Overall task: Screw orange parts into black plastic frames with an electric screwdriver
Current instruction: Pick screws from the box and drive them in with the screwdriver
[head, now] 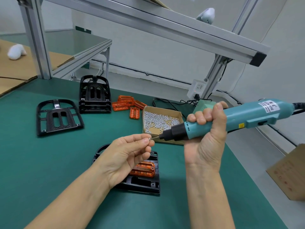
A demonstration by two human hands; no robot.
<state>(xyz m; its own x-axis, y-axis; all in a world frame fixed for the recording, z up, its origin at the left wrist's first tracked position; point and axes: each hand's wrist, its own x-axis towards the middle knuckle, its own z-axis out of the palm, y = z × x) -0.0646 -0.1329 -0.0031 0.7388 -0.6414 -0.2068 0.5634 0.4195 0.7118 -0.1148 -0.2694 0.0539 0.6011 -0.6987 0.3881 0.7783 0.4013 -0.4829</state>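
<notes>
Green matting covers the workbench [49, 162], the biggest thing in view, and nearly all the task's stock lies on it. By my reading the job is at an early or middle stage. One black frame [145, 184] sits close to the person with an orange part [145, 169] seated in it, half hidden under the left wrist; whether any screw is already driven there I cannot tell. A single frame [57, 117] lies flat to the far left with no orange piece in it, and a stack of frames [94, 95] stands behind it, so several units look to be left. Loose orange parts [126, 104] wait between that stack and the cardboard box of screws [160, 122].

An aluminium rack [148, 25] spans overhead on slanted posts, with pale walls behind, a wall socket [197, 88] at its right post, flat cardboard at far left and a brown carton [292, 172] at the bench's right edge.

Right hand [208, 129] is wrapped in a fist around the teal electric screwdriver [231, 118], held nearly level, bit pointing left. Left hand [130, 154] is raised above the near frame, thumb and forefinger pinching a small screw [149, 139] just at the bit's tip. The step seems to be loading that screw onto the bit before driving it.
</notes>
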